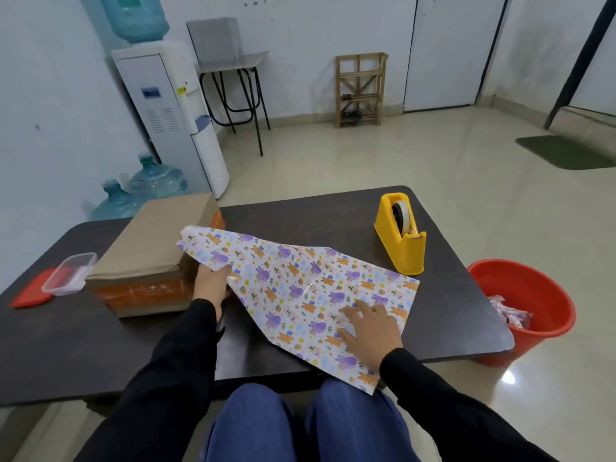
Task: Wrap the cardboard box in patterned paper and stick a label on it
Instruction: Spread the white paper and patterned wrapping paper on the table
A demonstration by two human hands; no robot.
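the patterned paper [300, 288] is being laid out on the desk [316, 211], box [150, 258] unwrapped at its left, left hand [210, 281] pinching the lifted left edge, right hand [370, 328] spread flat pressing it down; next, probably flatten the sheet and set the box on it.

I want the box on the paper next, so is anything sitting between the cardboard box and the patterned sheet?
Only the left hand, which lifts the patterned paper's edge beside the cardboard box. The right hand presses the sheet flat. The tape dispenser stands clear, far right.
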